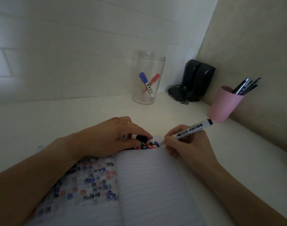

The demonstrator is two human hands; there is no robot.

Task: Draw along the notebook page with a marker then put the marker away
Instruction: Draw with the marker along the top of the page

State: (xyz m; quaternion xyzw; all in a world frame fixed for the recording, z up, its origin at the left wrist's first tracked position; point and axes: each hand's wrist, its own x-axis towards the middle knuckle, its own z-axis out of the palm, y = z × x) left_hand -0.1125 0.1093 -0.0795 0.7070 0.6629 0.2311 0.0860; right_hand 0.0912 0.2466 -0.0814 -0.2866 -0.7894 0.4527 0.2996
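An open lined notebook [149,180] lies on the white desk in front of me. Its left page is covered in blue, red and black marks, and a row of such marks runs along the top of the right page. My right hand [186,144] grips a white marker [191,130] with a black end, its tip down on the top edge of the right page. My left hand [113,136] presses on the notebook's top left and pinches the marker's black cap [141,138] between thumb and fingers.
A clear plastic jar [147,79] holding a blue and a red marker stands at the back by the tiled wall. Right of it sits a black device [196,79] with cables. A pink cup [224,103] full of pens stands near the right wall.
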